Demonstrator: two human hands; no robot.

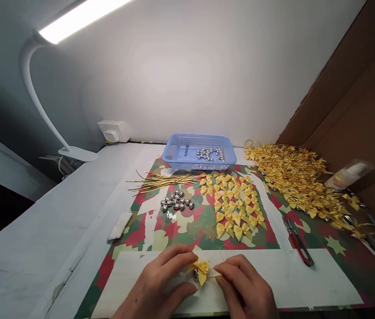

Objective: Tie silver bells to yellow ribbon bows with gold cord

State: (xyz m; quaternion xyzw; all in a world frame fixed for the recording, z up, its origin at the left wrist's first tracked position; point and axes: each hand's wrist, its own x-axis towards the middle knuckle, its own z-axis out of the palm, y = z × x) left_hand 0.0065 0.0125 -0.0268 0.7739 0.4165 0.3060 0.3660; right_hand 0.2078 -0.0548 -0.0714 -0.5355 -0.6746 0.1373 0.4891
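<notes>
Yellow ribbon bow (202, 268) with a silver bell (195, 275) is placed between the fingertips of both hands, over white paper (293, 281). The left hand's (160, 279) thumb and fingers are held parted at its left edge; whether it is touched cannot be told. Thin cord (213, 276) is gripped by the right hand's (245, 285) pinched fingertips. Beyond the fingers, a camouflage-patterned covering (187, 228) is spread, and a blue basket (199, 166) is set near a white wall (190, 88), lit by a gooseneck lamp (84, 18) far left. Rightward of them, thread snips (302, 248) are laid, with brown cardboard (349, 88) stood farther off.
</notes>
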